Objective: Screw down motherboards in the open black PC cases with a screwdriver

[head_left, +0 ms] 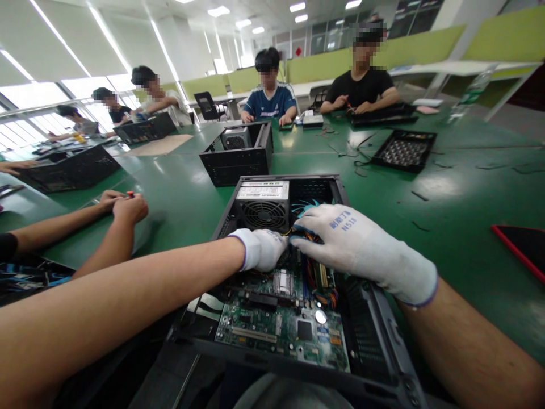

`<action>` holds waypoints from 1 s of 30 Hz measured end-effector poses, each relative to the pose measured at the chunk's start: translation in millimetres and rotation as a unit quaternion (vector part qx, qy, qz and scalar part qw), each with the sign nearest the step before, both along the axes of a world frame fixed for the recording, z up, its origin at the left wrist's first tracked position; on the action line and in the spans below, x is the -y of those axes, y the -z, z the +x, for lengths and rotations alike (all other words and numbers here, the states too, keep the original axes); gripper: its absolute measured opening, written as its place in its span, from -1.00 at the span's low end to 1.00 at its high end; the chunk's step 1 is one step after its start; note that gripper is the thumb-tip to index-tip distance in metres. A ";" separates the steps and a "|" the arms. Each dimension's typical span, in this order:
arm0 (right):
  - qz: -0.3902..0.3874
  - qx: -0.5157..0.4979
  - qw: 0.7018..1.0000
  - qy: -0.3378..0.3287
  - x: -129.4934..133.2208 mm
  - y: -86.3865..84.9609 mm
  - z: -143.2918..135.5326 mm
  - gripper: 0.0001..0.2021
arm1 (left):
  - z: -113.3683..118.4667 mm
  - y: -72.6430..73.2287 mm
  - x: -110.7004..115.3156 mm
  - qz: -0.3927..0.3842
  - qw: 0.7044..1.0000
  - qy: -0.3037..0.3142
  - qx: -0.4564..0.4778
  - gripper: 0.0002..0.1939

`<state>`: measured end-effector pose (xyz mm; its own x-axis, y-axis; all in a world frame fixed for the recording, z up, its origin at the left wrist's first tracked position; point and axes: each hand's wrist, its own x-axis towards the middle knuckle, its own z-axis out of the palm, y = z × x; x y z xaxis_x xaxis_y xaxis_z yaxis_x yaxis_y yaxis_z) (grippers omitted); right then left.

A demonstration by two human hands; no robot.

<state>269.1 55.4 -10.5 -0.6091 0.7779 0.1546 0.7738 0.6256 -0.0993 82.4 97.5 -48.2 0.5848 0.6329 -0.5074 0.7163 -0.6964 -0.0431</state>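
Note:
An uncovered black computer case (392, 341) lies in front of me, its green motherboard (293, 324) facing up. Both my hands wear white gloves and meet deep inside, just in front of the power supply (264, 204). My left hand (268, 250) is closed, fingertips down among thin wires; what it grips is hidden. From the right, my right hand (336, 236) reaches in with thumb and fingers curled together near a yellow wire and dark cables; its hold is hidden too. A blue fan (304, 208) shows partly behind it. Coloured cables (326, 292) run below my right palm.
Another black case (238, 156) stands just beyond mine on the green table (179, 199). A neighbour's bare hands (128, 207) are close on the left. At right lie a black tray (404, 150), loose cable ties (420, 196) and a red-edged dark object (522, 247). Several people work opposite.

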 end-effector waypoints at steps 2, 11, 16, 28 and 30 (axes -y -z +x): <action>-0.001 0.001 1.000 0.003 0.3 -0.1 -0.1 -0.60 | -1.8 7.6 -4.8 0.002 1.000 0.010 -0.010 -0.49; -0.002 -0.001 1.000 0.000 0.6 -0.9 -0.7 -0.62 | -8.6 14.6 -12.8 0.032 0.999 0.001 -0.018 -0.48; 0.006 0.004 1.000 0.000 0.2 0.3 -0.1 -0.61 | -4.5 15.8 -16.3 0.035 0.999 -0.009 -0.009 -0.63; 0.000 0.008 1.000 -0.002 -0.3 0.7 0.1 -0.60 | -1.8 10.1 -19.1 0.024 1.000 0.006 -0.001 -0.70; 0.000 0.008 1.000 -0.003 -0.8 1.1 0.4 -0.60 | -1.7 9.7 -19.1 0.022 1.000 0.006 -0.002 -0.69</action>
<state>269.6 56.2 -11.6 -0.6168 0.7736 0.1454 0.7709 0.6310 -0.0868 80.8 116.6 -57.8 0.5911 0.6474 -0.4811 0.7073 -0.7028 -0.0767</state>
